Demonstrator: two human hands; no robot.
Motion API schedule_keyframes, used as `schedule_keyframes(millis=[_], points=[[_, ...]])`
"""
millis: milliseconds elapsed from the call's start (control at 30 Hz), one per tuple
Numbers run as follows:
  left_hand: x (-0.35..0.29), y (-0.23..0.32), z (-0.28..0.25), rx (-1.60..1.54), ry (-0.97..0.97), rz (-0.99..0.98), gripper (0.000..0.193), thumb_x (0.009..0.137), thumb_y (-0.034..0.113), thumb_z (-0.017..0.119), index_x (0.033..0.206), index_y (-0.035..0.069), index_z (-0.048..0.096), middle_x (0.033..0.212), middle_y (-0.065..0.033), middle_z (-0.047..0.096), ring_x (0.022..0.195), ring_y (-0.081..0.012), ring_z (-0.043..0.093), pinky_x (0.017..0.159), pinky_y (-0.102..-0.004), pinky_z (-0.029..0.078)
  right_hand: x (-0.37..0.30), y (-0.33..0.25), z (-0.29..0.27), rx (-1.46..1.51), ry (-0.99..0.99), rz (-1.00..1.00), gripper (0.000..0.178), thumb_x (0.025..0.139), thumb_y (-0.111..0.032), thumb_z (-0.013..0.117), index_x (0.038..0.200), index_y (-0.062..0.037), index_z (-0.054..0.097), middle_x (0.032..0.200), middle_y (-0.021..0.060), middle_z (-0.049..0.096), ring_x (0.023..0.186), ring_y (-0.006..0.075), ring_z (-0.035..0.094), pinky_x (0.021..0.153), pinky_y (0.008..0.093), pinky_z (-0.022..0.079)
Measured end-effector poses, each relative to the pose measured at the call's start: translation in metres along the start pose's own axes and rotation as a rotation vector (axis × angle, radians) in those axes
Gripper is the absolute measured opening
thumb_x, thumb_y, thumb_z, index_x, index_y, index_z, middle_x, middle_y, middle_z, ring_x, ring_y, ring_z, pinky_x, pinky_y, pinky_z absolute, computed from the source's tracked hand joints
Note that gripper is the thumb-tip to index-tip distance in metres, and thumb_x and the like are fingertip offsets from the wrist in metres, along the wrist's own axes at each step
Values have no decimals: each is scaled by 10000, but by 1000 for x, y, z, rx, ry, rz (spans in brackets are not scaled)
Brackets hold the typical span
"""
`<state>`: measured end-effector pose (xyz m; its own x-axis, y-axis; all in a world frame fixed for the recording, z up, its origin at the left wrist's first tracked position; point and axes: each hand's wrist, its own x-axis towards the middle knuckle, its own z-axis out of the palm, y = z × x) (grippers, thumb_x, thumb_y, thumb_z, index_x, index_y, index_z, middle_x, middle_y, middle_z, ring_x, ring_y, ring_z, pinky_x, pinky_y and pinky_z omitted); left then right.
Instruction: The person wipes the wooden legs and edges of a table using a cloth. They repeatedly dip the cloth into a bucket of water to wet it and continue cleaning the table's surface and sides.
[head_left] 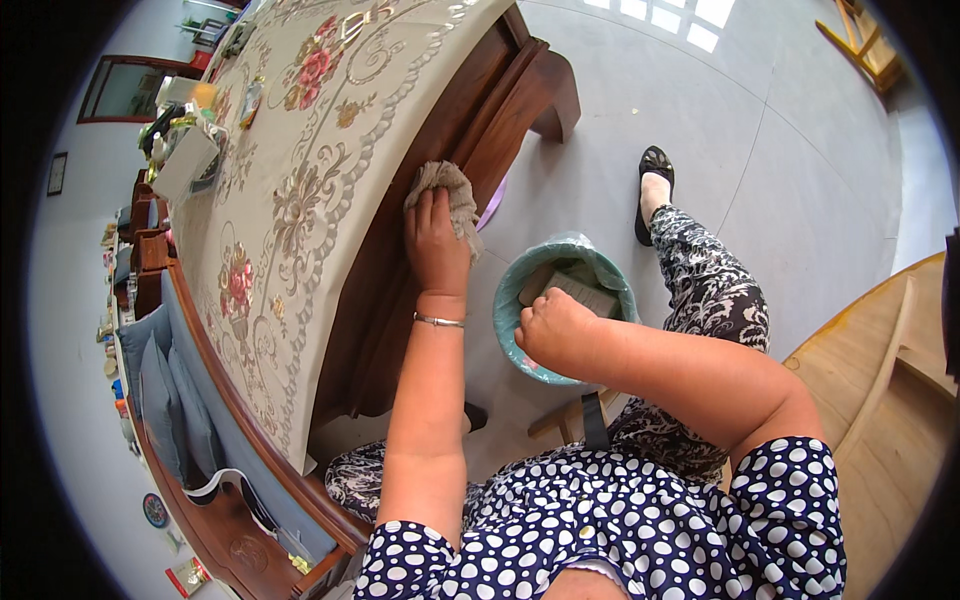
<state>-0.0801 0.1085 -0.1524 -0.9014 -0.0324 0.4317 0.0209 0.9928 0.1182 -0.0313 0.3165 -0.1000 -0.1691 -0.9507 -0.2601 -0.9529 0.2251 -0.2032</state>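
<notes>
Where pressed to the dark table (385,275) at eleven o'clock by close-set fingers of the left hand (437,245), expect a light, limp, sturdy cloth (459,196), best gripped mid-bunch. Over the bin (609,268) at three o'clock, see the right hand (555,330) curled; cannot tell whether holding anything.

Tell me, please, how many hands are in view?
2: the left hand is on a cloth at the table's wooden side; the right hand is at the bin's opening.

Crumpled beige cloth (455,190) against dark wooden table side (385,260), near upright teal bin (507,320).
</notes>
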Motion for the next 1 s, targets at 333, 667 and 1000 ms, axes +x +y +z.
schedule_keyframes(millis=[333, 667, 1000], points=[[99, 37, 64, -36, 48, 210, 319, 762, 40, 605, 1078, 30, 558, 1102, -147, 575, 1031, -351, 525, 939, -401, 433, -12, 6, -3, 73, 44, 55, 263, 746, -182, 656, 976, -57, 635, 894, 64, 633, 832, 218, 621, 681, 326, 434], [156, 67, 98, -65, 11, 200, 385, 766, 66, 632, 1143, 62, 547, 1133, -117, 553, 1040, -336, 526, 889, -408, 471, -9, 16, -6, 78, -23, 59, 308, 751, -202, 658, 1026, -64, 636, 907, 66, 632, 825, 215, 624, 680, 318, 439], [12, 14, 24, 7, 58, 0, 509, 713, 69, 677, 1201, 32, 537, 1255, -167, 538, 1105, -375, 511, 991, -441, 409, -6, 26, -1, -12, 73, 105, 189, 769, -163, 619, 933, -71, 641, 874, 70, 644, 813, 219, 656, 697, 325, 493]])
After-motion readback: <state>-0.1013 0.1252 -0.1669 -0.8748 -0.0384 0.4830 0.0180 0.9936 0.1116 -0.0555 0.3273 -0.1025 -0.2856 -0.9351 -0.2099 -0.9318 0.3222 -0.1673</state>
